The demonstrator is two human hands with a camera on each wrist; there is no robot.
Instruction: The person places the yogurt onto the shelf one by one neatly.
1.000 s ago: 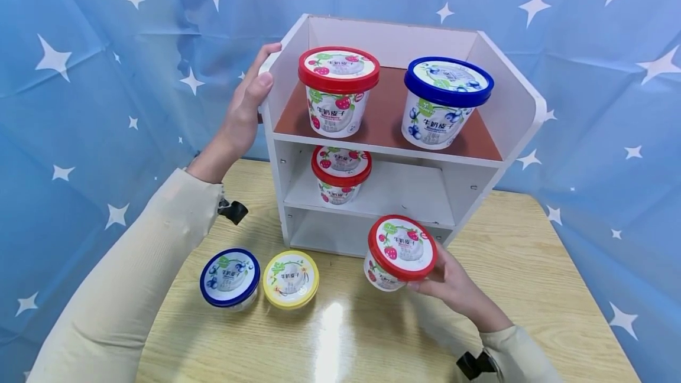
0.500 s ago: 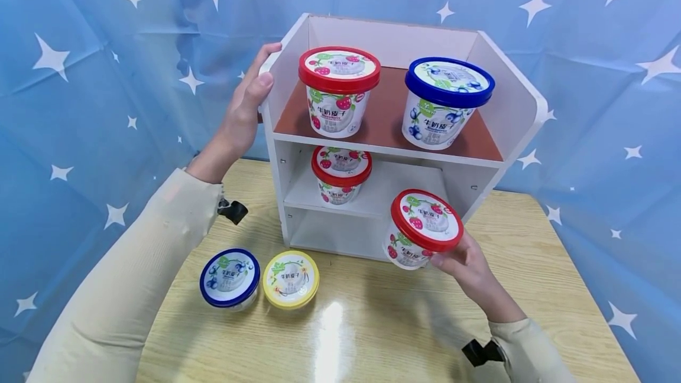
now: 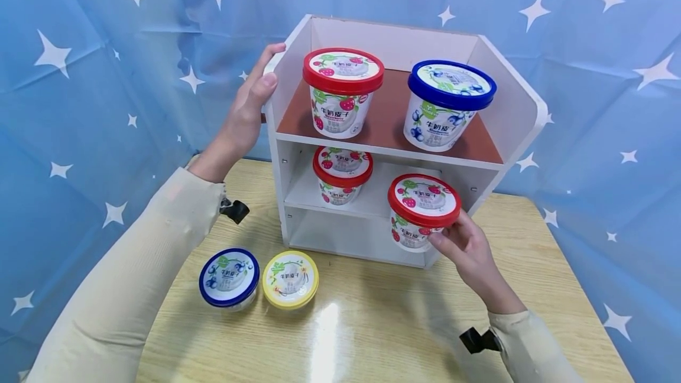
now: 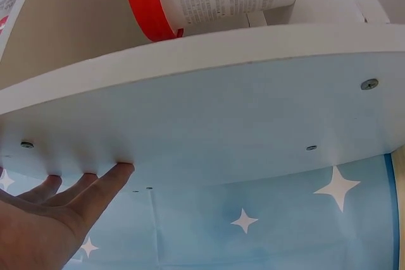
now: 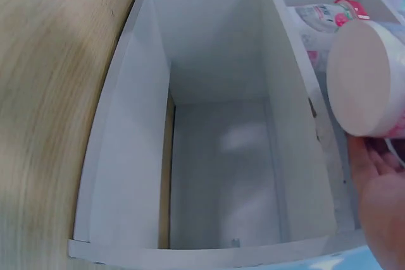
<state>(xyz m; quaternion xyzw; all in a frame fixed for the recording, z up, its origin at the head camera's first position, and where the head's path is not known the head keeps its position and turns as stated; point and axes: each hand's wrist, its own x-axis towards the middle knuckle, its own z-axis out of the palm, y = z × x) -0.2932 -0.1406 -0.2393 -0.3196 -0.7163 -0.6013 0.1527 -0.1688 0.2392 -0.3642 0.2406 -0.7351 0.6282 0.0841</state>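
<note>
Head view: I am finding a strawberry tub [image 3: 422,208] held in the person's right hand [image 3: 470,256], roughly upright, before the right part of the middle shelf of a white shelf unit [image 3: 393,43]. The thumb is pressing below the red lid. I am judging the tub fairly light and stiff, perhaps denting under a hard squeeze; its glossy wall is likely to prove slippery. I am favouring a hold around the tapering body, under the overhanging rim, not by the lid alone. Another strawberry tub [image 3: 343,191] is standing on the middle shelf. A blue-lidded tub [image 3: 230,278] and a yellow-lidded tub [image 3: 291,279] are sitting side by side on the wood-grain tabletop [image 3: 383,336]. The left hand [image 3: 243,108] is resting on the unit's left side.

Left wrist view: I am seeing extended fingers [image 4: 104,184] pressing the smooth, flat side panel [image 4: 221,105], which is carrying metal screw heads [image 4: 369,84].

Right wrist view: The held tub's round, pale base is facing me; I am unable to tell whether it is touching the shelf, whose front edge is showing dark chips.
</note>
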